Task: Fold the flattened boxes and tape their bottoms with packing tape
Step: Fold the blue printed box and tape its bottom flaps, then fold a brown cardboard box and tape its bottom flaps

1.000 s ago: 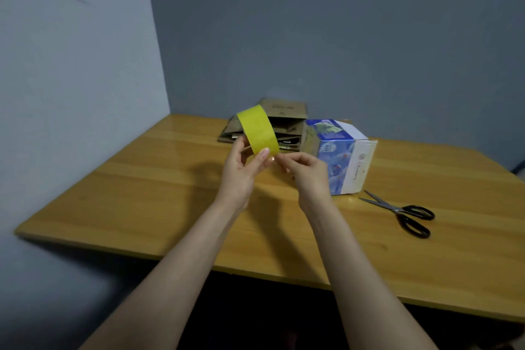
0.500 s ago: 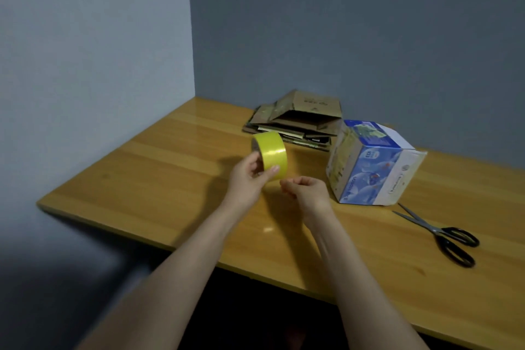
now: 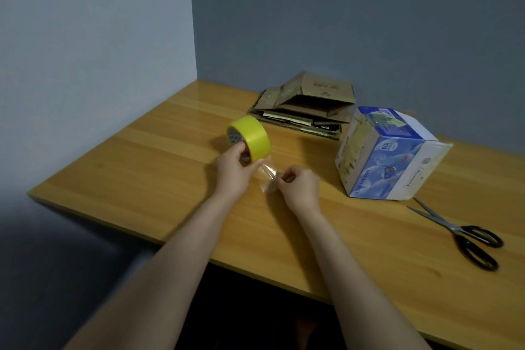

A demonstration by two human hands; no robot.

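My left hand (image 3: 234, 169) grips a yellow roll of packing tape (image 3: 251, 136) above the wooden table (image 3: 142, 167). My right hand (image 3: 298, 186) pinches the free end of a short clear strip of tape (image 3: 268, 176) pulled out from the roll. A folded blue and white box (image 3: 386, 156) stands tilted on the table to the right of my hands. A stack of flattened brown cardboard boxes (image 3: 306, 106) lies behind it near the wall.
Black-handled scissors (image 3: 460, 233) lie on the table at the right, in front of the folded box. Grey walls meet in a corner behind the table. The table's near edge runs below my forearms.
The roll has come down from in front of my face to just above the table. My right hand has drawn a short strip of tape away from the roll.
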